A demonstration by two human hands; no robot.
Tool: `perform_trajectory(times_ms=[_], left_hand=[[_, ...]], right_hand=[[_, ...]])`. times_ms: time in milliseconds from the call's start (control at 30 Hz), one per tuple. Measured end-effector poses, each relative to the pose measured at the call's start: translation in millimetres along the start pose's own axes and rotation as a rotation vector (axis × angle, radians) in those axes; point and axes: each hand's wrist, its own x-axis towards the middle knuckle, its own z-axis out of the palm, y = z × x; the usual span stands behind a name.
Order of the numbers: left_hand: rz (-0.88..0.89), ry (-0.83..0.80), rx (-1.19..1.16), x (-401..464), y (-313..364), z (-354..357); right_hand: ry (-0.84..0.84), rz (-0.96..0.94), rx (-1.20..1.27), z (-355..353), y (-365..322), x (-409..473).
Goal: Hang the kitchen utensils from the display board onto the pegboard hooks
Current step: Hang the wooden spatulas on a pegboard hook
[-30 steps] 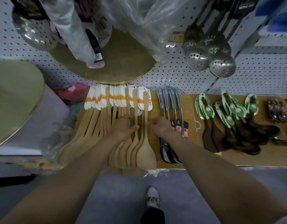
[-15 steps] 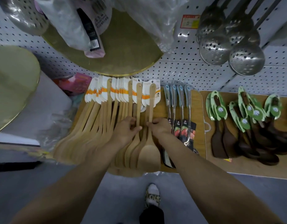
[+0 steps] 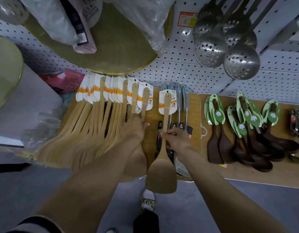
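Head view, left to right. Round gold trays (image 3: pixel 6 68) hang at far left and top centre over the white pegboard (image 3: pixel 179 68). Below them a fan of bamboo spatulas (image 3: pixel 88 132) with white-and-orange header cards lies on the wooden display board (image 3: pixel 152 128), blades pointing near-left and running over the board's near edge. Left hand (image 3: pixel 133 130) reaches in from the near side, forearm straight, palm down, fingers roughly extended and resting on the handles at the right end of the fan; it presses, no visible grip. A strip of bare board shows between the two hands. Right hand (image 3: pixel 175 140) comes in from near right, wrist bent, fingers and thumb curled round the handle of one bamboo spatula (image 3: pixel 162 158). That spatula is apart from the fan, card end toward the pegboard, blade hanging past the board's near edge over the grey floor (image 3: pixel 212 207). Under the right hand lie steel-handled utensils (image 3: pixel 182 101), close to the board's right edge. Second board (image 3: pixel 246 172) at right carries dark wooden spoons (image 3: pixel 229 145) with green cards. Perforated metal skimmers (image 3: pixel 226 52) hang on the pegboard far right. Shoe (image 3: pixel 147 202) on the floor, near centre.
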Motion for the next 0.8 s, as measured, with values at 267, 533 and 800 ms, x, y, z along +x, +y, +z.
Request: perform_trajectory(times_ms=[267,533,800], left_hand=[[-0.107,-0.024,-0.006,6,9,5],[-0.067,-0.138,-0.315,-36,-8,-30],[0.074,-0.227,-0.417,-147,-42,-59]], right_hand=[[-0.031,0.004,0.052,-11,5,-1],[0.006,-0.049,0.144,-13,0,-49],[0.155,-0.129,0.196,-26,30,-159]])
